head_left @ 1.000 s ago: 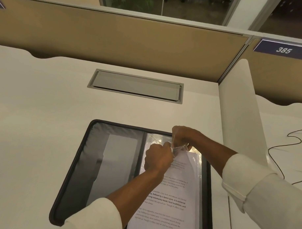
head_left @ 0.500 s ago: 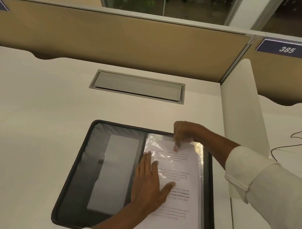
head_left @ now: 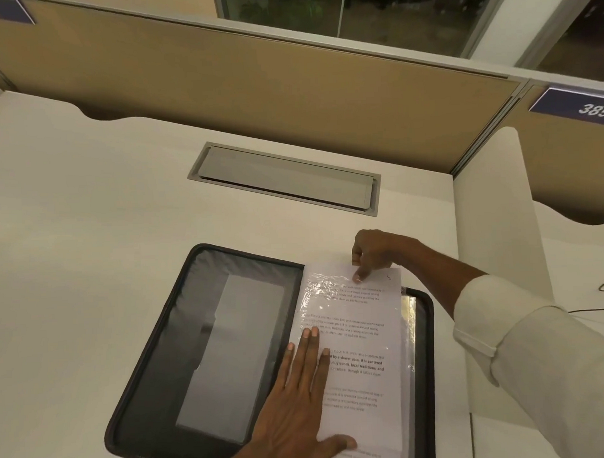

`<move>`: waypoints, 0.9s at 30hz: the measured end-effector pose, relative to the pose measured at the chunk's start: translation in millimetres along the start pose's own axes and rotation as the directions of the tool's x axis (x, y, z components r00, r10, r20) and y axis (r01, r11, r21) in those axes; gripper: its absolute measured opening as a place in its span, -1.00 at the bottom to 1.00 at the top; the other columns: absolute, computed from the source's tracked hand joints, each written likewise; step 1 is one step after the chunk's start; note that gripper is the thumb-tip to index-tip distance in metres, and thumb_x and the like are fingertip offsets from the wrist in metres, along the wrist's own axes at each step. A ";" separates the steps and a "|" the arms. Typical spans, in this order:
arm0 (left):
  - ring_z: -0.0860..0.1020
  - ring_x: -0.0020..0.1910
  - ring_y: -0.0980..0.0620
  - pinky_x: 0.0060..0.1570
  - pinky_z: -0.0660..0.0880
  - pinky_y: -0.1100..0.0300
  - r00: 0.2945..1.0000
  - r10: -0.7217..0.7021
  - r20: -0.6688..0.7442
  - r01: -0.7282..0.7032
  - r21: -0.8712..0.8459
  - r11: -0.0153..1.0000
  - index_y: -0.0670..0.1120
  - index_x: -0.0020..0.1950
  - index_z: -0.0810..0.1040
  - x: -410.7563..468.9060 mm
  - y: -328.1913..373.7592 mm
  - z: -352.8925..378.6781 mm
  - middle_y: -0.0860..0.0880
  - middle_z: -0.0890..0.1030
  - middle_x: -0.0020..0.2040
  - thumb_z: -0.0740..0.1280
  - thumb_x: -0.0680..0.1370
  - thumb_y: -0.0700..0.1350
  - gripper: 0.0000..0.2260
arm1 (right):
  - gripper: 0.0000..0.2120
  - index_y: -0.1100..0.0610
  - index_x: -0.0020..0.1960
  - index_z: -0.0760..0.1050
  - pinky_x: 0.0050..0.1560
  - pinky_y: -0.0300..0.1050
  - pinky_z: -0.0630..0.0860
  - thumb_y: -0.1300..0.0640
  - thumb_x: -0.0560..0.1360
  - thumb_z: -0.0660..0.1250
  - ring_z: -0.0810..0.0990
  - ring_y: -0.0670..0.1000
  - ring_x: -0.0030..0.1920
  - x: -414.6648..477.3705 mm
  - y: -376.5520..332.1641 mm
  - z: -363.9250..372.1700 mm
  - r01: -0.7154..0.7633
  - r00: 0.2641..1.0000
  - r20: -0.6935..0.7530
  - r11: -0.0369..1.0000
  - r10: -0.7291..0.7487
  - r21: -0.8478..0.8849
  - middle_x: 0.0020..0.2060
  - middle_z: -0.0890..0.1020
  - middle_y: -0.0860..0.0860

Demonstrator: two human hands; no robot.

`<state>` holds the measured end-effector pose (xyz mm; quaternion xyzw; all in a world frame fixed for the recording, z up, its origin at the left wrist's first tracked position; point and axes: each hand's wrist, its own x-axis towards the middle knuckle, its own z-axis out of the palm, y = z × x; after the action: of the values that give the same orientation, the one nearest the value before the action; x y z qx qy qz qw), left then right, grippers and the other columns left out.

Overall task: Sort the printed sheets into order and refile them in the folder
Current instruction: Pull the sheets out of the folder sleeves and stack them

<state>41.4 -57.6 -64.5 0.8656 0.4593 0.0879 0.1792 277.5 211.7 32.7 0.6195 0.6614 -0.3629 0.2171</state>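
Pressing sheet (head_left: pixel 360 316) ("local traditions" legible): left hand (head_left: pixel 293 407); plaque (head_left: pixel 577 106) reads 385.

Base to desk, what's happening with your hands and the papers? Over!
Left hand flat on white printed sheet. Right hand: forefinger on its top edge. Black zip folder open, nothing blocking.

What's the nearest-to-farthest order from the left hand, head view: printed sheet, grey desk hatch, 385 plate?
1. printed sheet: directly under the left hand, on the right half of the folder.
2. grey desk hatch: ahead, set into the desk past the folder.
3. 385 plate: far right, up on the partition.
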 end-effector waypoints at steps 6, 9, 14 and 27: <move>0.16 0.67 -0.24 0.51 0.20 -0.23 0.999 0.043 -0.029 -0.040 0.114 0.993 -0.18 0.66 0.22 -1.8 -8.7 18.1 -0.23 0.14 0.70 0.10 0.57 0.54 -0.06 | -0.74 0.02 -0.06 0.65 0.14 0.04 0.64 -0.01 0.39 0.67 0.62 0.04 0.01 10.2 13.7 -7.4 0.002 0.983 -0.182 1.000 0.000 0.012 -0.04 0.63 -0.05; 0.14 0.68 -0.23 0.49 0.23 -0.23 0.997 0.066 -0.052 -0.057 0.156 0.986 -0.16 0.65 0.24 -1.5 -7.0 17.4 -0.23 0.19 0.69 0.02 0.63 0.47 -0.16 | -0.70 0.09 0.10 0.70 0.02 -0.03 0.61 0.00 0.44 0.64 0.62 0.03 -0.04 12.3 19.5 -15.7 -0.018 0.961 -0.275 1.000 0.021 0.013 -0.04 0.64 -0.02; 0.22 0.63 -0.26 0.47 0.24 -0.24 0.993 0.101 -0.063 -0.084 0.233 0.969 -0.17 0.61 0.30 0.2 -6.0 14.9 -0.27 0.27 0.65 -0.10 0.71 0.36 -0.27 | -0.71 0.03 0.10 0.61 -0.03 -0.03 0.46 -0.03 0.47 0.60 0.62 0.13 0.09 15.1 31.3 -41.5 -0.075 0.903 -0.426 0.997 0.056 -0.029 0.12 0.66 0.05; 0.23 0.64 -0.26 0.52 0.16 -0.27 0.995 0.096 -0.012 -0.085 0.344 0.935 -0.12 0.62 0.32 0.4 -8.8 25.9 -0.23 0.30 0.64 0.07 0.71 0.32 -0.35 | -0.81 0.08 0.06 0.68 -0.01 0.04 0.54 0.03 0.51 0.56 0.59 0.19 -0.01 -15.3 46.5 -129.5 -0.025 0.697 -0.717 1.000 0.017 -0.001 0.00 0.70 0.13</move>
<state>43.1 -58.7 -91.8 0.9024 0.4298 0.0273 0.0148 346.0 297.0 117.4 0.7181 0.6887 -0.0869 -0.0499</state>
